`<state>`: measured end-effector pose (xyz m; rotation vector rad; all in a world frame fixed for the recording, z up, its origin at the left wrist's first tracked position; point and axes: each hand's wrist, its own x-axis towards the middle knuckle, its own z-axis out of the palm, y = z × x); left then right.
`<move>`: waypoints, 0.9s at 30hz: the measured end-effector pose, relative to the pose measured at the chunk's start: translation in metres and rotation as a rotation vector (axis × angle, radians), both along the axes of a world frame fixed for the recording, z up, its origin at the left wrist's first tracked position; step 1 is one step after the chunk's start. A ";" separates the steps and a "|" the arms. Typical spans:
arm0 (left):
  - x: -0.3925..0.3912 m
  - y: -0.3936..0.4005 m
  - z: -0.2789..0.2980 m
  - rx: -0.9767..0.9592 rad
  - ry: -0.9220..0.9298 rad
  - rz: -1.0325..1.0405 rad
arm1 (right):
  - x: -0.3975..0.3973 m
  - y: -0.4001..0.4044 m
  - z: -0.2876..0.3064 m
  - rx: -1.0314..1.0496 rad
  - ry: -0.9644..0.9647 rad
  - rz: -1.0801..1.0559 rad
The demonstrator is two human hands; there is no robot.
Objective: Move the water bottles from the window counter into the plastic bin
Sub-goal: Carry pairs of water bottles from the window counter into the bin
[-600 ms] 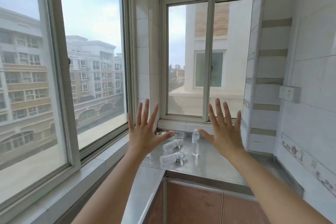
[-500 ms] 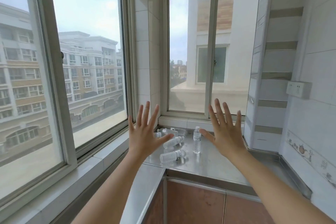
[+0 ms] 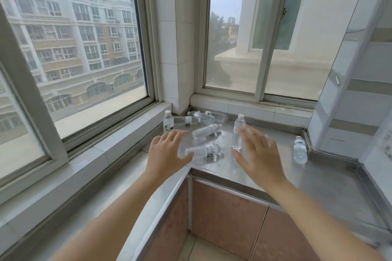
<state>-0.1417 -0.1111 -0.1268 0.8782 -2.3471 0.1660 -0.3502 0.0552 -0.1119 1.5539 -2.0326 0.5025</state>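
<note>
Several clear water bottles are on the steel window counter (image 3: 265, 167). One lies on its side (image 3: 202, 150) between my hands, another lies behind it (image 3: 206, 131), and more lie in the back corner (image 3: 203, 117). Upright bottles stand at the left corner (image 3: 168, 122), in the middle (image 3: 237, 131) and at the right (image 3: 300, 150). My left hand (image 3: 167, 152) hovers open, its thumb near the lying bottle. My right hand (image 3: 257, 154) is open too, fingers spread beside the middle upright bottle. Neither hand holds anything. No plastic bin is in view.
Large windows close off the left and back sides, with a tiled pillar (image 3: 177, 48) in the corner. A tiled wall (image 3: 350, 91) stands at the right. A long sill (image 3: 95, 154) runs along the left. Brown cabinet doors (image 3: 229, 218) sit under the counter.
Both hands have dropped from raised, palms-out positions down toward the bottles. The view has tilted down and come closer to the counter.
</note>
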 end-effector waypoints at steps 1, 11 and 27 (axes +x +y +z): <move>-0.008 -0.006 -0.008 0.027 -0.020 -0.012 | -0.006 -0.005 -0.008 0.009 -0.013 0.009; -0.120 -0.098 -0.093 0.215 -0.126 -0.119 | -0.096 -0.091 -0.084 0.203 -0.148 -0.029; -0.250 -0.249 -0.195 0.735 -0.605 -0.088 | -0.228 -0.211 -0.155 0.255 -0.430 -0.094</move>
